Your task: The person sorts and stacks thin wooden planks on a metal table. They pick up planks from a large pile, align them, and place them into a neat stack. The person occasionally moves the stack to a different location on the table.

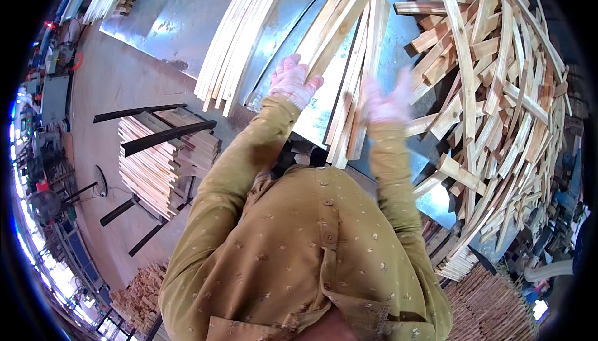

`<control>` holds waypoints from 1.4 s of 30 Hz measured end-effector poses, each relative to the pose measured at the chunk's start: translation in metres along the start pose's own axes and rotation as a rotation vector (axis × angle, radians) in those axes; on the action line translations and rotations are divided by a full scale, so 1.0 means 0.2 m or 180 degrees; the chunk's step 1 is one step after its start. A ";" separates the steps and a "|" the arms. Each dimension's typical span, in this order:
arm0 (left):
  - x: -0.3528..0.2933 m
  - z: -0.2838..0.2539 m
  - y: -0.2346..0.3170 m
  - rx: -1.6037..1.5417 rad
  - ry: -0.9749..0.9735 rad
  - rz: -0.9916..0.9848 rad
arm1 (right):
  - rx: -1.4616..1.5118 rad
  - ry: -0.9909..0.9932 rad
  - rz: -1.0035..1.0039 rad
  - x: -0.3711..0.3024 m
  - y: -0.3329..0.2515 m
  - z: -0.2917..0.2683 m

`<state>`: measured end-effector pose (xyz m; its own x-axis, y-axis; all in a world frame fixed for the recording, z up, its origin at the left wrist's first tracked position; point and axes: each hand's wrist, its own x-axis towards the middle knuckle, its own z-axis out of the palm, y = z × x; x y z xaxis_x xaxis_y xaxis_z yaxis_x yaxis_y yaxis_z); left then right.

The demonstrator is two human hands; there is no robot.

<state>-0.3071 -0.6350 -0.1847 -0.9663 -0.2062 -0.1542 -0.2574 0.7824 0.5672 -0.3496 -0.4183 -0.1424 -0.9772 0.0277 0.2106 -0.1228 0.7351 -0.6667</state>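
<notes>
My left hand (293, 82), in a light pink glove, grips the near end of two pale wooden slats (330, 29) that lie slanted on the metal table (180, 11). My right hand (387, 99), also gloved and blurred, hovers with its fingers spread beside a bundle of longer slats (358, 85). It holds nothing that I can see. Both sleeves are mustard yellow.
A big loose heap of curved wooden offcuts (498, 92) covers the table's right side. A neat row of curved slats (240, 36) lies to the left. A stacked pile of slats on a dark rack (159, 160) stands on the floor at left. More stacks (492, 303) sit at lower right.
</notes>
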 end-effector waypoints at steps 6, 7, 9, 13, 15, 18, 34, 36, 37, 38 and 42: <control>0.06 0.13 0.06 0.0834 -0.0065 -0.1018 | -0.1542 -0.1287 0.0614 -0.42 -0.03 0.28; 0.08 0.07 0.12 0.0780 -0.0409 -0.1216 | -0.1485 -0.1514 0.0864 -0.39 -0.06 0.26; 0.12 0.00 0.20 0.0902 -0.0965 -0.1391 | -0.1346 -0.1940 0.1340 -0.29 -0.13 0.20; -0.06 0.08 0.21 0.0878 -0.0485 -0.1119 | -0.0725 -0.1537 0.1470 -0.31 0.01 0.14; -0.15 0.04 0.23 0.0804 -0.0779 -0.1441 | -0.1144 -0.1729 0.1605 -0.27 0.02 0.07; -0.11 -0.04 0.22 0.0544 -0.1438 -0.1634 | -0.1630 -0.1523 0.1446 -0.29 0.11 0.08; -0.24 -0.24 -0.22 -0.2683 -0.0152 -0.1046 | 0.6873 -0.2235 0.3283 -0.38 0.22 0.12; -0.20 -0.46 -0.29 -0.1158 0.0549 -0.0766 | 0.6729 -0.1437 0.3520 -0.37 0.09 0.19; -0.17 -0.51 -0.51 -0.1068 0.0900 -0.0528 | 0.6697 -0.1619 0.3434 -0.35 0.08 0.23; -0.17 -0.57 -0.66 -0.0951 0.1267 -0.0308 | 0.6668 -0.1837 0.3363 -0.34 0.06 0.27; -0.08 -0.94 -0.81 -0.0403 0.1017 -0.1559 | 0.4081 -0.1719 0.3002 -0.32 0.12 0.54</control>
<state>-0.2505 -0.8684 -0.1220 -0.6832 -0.7071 -0.1822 -0.6527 0.4796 0.5864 -0.3091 -0.4748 -0.2496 -0.6966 -0.3130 -0.6456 0.7134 -0.3976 -0.5770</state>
